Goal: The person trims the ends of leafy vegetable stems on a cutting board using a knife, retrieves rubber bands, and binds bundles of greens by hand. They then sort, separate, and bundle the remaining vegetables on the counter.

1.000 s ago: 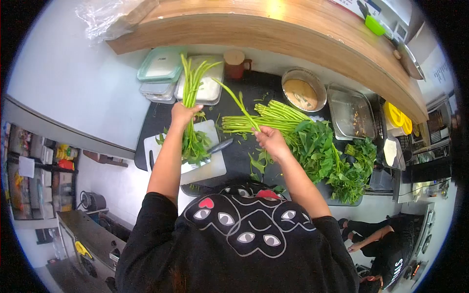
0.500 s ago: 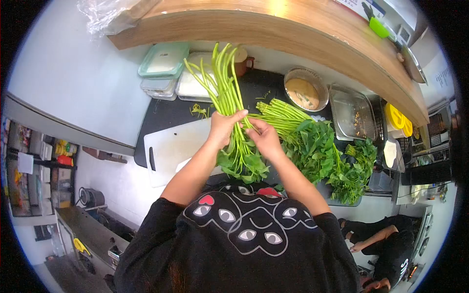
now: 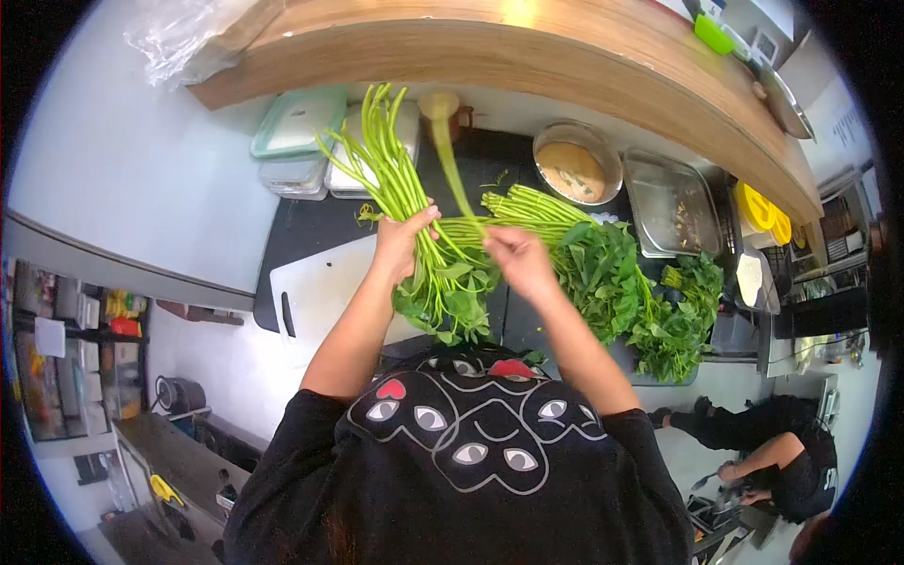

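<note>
My left hand (image 3: 403, 243) is wrapped round a bunch of long green stems (image 3: 391, 169), whose leaves (image 3: 447, 306) hang below it towards my shirt. Just right of the bunch, my right hand (image 3: 520, 259) pinches a single green stem (image 3: 452, 174), blurred, its tip pointing up. Behind my right hand lies a pile of cut-ended stems (image 3: 537, 209) with dark leaves (image 3: 603, 273) spreading to the right. A white cutting board (image 3: 315, 292) lies at the left, partly under my left forearm.
Lidded containers (image 3: 298, 127) and a brown mug (image 3: 461, 118) stand at the back left. A round bowl (image 3: 573, 169) and a clear tray (image 3: 669, 202) are at the back right. A wooden shelf (image 3: 508, 47) overhangs the counter. Another person (image 3: 782, 457) works at the lower right.
My left hand has brought the bunch from the left towards the middle, uncovering the cutting board. My right hand met the bunch, then moved away rightward with a stem.
</note>
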A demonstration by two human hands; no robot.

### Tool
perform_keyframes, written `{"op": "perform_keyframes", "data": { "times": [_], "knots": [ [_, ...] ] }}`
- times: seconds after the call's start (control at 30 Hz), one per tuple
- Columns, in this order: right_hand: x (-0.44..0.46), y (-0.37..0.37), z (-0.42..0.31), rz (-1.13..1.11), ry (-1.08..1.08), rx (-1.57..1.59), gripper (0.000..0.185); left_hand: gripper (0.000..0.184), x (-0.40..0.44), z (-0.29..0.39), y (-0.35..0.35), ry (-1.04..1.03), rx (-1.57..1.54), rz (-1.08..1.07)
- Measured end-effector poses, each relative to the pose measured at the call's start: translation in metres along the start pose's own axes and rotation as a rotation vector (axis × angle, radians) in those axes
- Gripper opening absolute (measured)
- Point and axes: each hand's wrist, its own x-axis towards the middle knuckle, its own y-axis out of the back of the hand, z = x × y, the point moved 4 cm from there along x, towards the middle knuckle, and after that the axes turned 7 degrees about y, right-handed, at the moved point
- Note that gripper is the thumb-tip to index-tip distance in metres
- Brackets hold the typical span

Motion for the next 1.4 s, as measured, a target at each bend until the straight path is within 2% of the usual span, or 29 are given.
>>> {"op": "perform_keyframes", "data": {
  "times": [0.07,0.17,0.27,0.37,0.43,0.7,0.8,0.9,1.0,1.07,1.13,1.17,1.23,1.33,1.4],
  "knots": [
    [-0.007,-0.015,-0.009,-0.021,0.106,-0.23,0.021,0.02,0.0,-0.004,-0.004,-0.021,-0.043,-0.039],
    [-0.013,-0.029,0.001,-0.015,0.067,-0.092,0.021,0.015,0.001,-0.01,-0.006,-0.025,-0.135,-0.06],
    [-0.013,-0.028,-0.02,-0.069,0.032,-0.193,0.026,0.014,-0.001,-0.011,-0.004,-0.06,-0.08,-0.001],
    [-0.017,-0.036,-0.022,-0.026,0.265,-0.351,0.035,0.019,-0.005,-0.011,-0.002,-0.104,-0.084,0.069],
    [-0.023,-0.042,-0.024,-0.028,0.337,-0.448,0.041,0.025,-0.005,-0.013,0.001,-0.173,-0.097,0.154],
    [-0.031,-0.062,-0.011,-0.113,0.457,-0.616,0.048,0.023,-0.008,-0.023,0.007,-0.167,0.056,0.103],
    [-0.027,-0.065,-0.008,-0.192,0.411,-0.595,0.041,0.026,-0.006,-0.026,0.012,0.012,-0.003,0.116],
    [-0.013,-0.061,0.0,-0.309,0.313,-0.33,0.031,0.025,0.004,-0.03,0.039,0.001,0.026,0.101],
    [0.005,-0.031,0.038,-0.155,0.146,-0.367,0.026,0.023,0.007,-0.021,0.062,-0.035,0.057,0.168],
    [0.009,-0.006,0.1,-0.115,0.103,-0.728,0.021,0.023,0.009,-0.016,0.082,-0.076,0.075,0.192],
    [0.005,0.018,0.13,-0.092,0.039,-1.126,0.013,0.02,0.007,-0.01,0.089,-0.076,0.086,0.216],
    [0.0,0.026,0.141,-0.091,0.067,-1.176,0.011,0.02,0.007,-0.008,0.091,-0.075,0.079,0.229],
    [-0.007,0.033,0.152,-0.093,0.125,-1.275,0.007,0.019,0.005,-0.006,0.092,-0.084,0.048,0.244],
    [-0.009,0.038,0.143,-0.059,0.152,-1.136,0.013,0.022,0.005,-0.007,0.094,-0.075,0.103,0.27],
    [-0.001,0.047,0.129,-0.067,-0.016,-0.967,0.013,0.024,0.005,-0.009,0.093,-0.095,0.167,0.278]
  ]
}}
